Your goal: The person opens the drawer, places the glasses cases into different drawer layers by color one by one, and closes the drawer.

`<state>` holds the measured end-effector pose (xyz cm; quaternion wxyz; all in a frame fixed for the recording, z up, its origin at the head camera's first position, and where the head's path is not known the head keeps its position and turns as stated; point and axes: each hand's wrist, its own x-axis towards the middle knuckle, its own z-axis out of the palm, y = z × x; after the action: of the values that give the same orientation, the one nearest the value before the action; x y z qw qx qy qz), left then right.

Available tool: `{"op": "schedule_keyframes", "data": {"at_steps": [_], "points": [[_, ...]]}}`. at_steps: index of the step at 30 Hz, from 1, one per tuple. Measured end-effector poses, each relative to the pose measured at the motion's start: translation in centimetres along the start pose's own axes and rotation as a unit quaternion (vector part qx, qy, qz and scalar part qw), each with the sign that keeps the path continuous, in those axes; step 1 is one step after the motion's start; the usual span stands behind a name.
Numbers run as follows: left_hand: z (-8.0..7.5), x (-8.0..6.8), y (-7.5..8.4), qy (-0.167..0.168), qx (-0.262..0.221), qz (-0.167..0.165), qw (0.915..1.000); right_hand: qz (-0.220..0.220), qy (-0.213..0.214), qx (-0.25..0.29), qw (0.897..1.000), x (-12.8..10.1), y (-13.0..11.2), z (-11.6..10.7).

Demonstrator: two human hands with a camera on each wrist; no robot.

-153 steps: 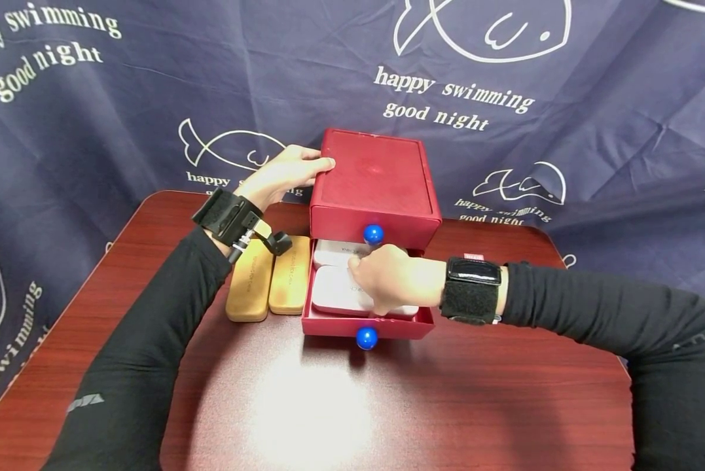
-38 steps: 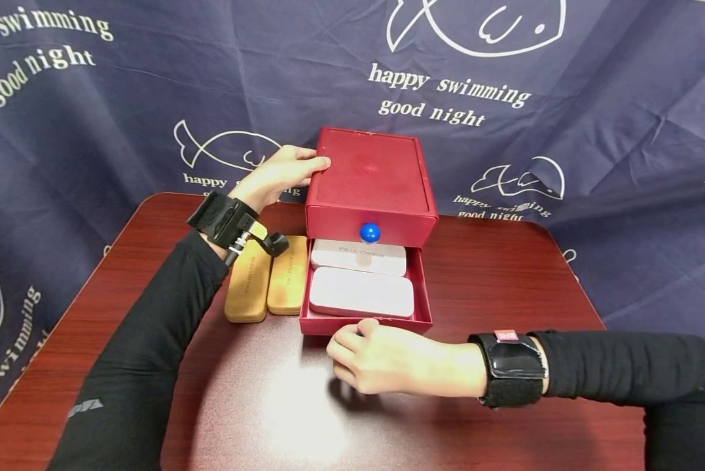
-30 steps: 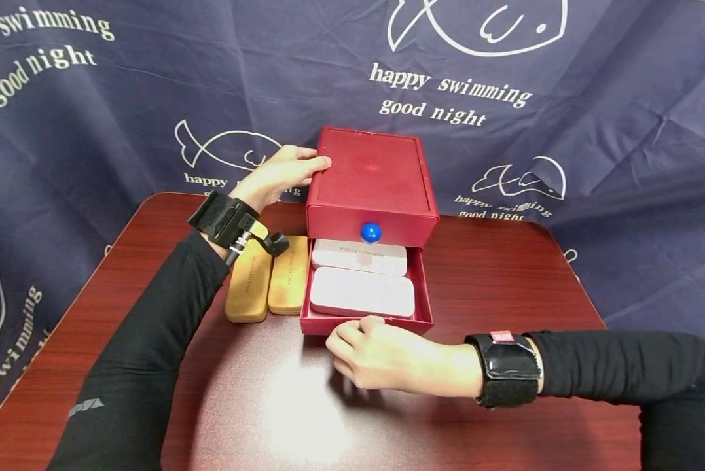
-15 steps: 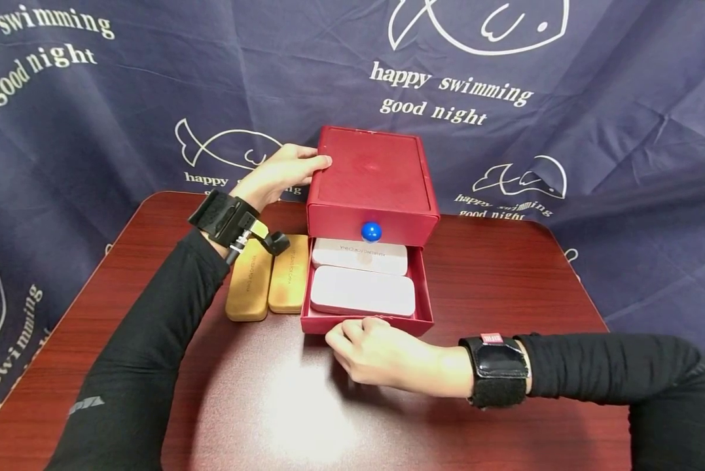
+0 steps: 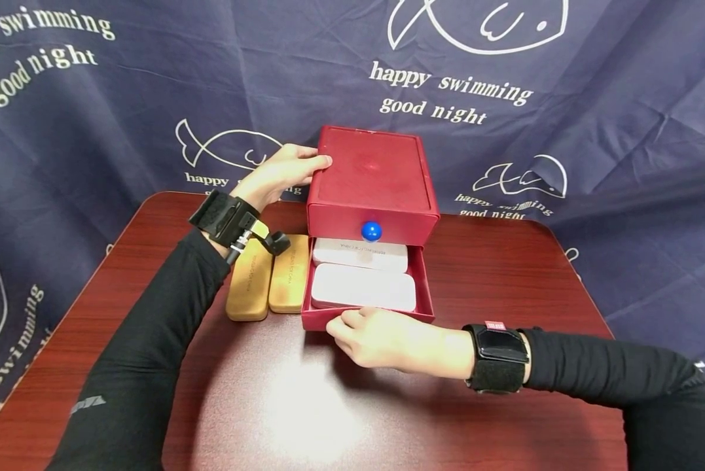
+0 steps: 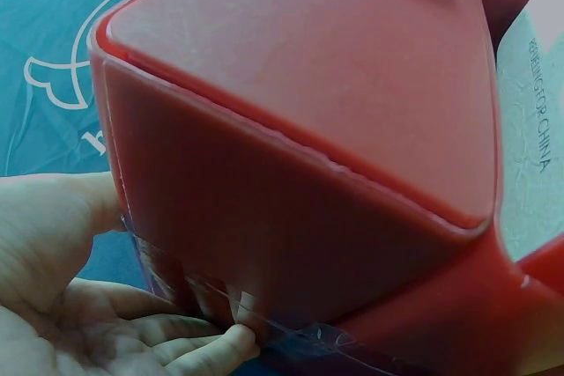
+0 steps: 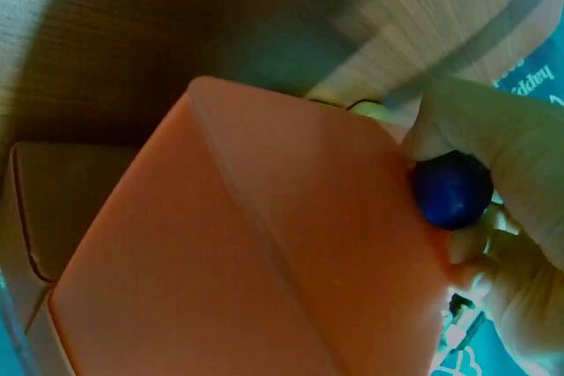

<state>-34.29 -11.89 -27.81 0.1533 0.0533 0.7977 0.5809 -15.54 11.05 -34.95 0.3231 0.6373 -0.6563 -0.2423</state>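
Note:
In the head view, a red two-drawer box (image 5: 372,171) has its lower drawer (image 5: 425,301) pulled out. Two white glasses cases (image 5: 361,288) lie inside, one behind the other. My right hand (image 5: 381,337) is at the drawer's front. The right wrist view shows its thumb and fingers round the blue knob (image 7: 451,189), which the hand hides in the head view. My left hand (image 5: 281,173) holds the box's left side, thumb over the top edge. In the left wrist view its fingers (image 6: 211,351) lie against the side wall.
Two golden-yellow glasses cases (image 5: 249,284) stand side by side just left of the drawer on the brown wooden table (image 5: 493,275). Another blue knob (image 5: 372,231) is on the closed upper drawer. A dark blue printed cloth (image 5: 328,65) hangs behind the table.
My right hand has gone from a white case in the drawer to the drawer's knob. In the last half second hand and drawer have shifted slightly inward. The left hand has stayed put.

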Motion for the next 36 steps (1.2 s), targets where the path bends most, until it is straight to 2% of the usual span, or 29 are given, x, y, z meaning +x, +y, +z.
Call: {"op": "schedule_keyframes", "data": {"at_steps": [6, 13, 25, 36], "points": [[0.0, -0.1, 0.1, 0.003, 0.000, -0.001, 1.0000, -0.004, 0.002, 0.000, 1.000, 0.0, 0.5, 0.3], [0.0, -0.2, 0.2, 0.001, 0.002, -0.006, 1.0000, 0.011, 0.016, 0.034, 0.999, 0.2, 1.0, 1.0], [-0.1, -0.3, 0.1, 0.004, 0.001, -0.007, 1.0000, 0.021, -0.003, 0.063, 0.998, -0.2, 1.9, 1.2], [0.1, -0.3, 0.0, 0.007, -0.006, 0.000, 1.0000, 0.020, -0.008, 0.061, 0.998, -0.4, 2.0, 1.3]]}}
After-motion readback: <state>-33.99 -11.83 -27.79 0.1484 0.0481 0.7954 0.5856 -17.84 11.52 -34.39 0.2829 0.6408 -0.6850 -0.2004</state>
